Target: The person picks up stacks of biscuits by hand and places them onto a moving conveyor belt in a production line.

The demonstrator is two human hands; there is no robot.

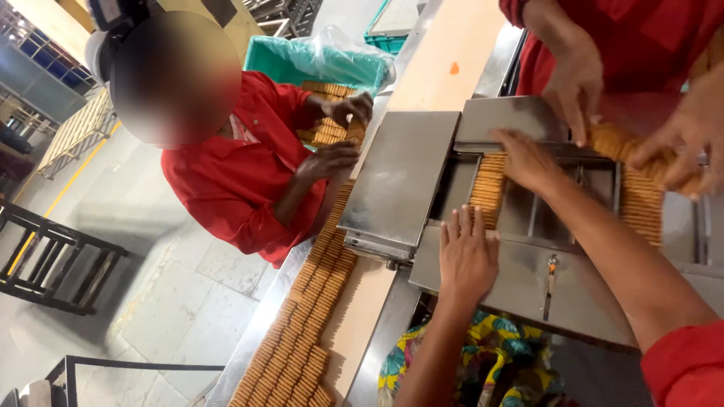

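- My left hand [467, 256] lies flat, fingers spread, on the steel feeder [520, 283], just below a biscuit stack [489, 188].
- My right hand [528, 160] presses that stack in its channel, fingers together.
- Another worker's hands [577, 75] hold biscuits above.
- More biscuit rows [302, 332] lie on the conveyor.

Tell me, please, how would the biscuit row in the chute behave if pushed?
The biscuit row is loose thin pieces on edge, so it probably buckles or topples unless held at both ends. Being thin, they likely snap easily.
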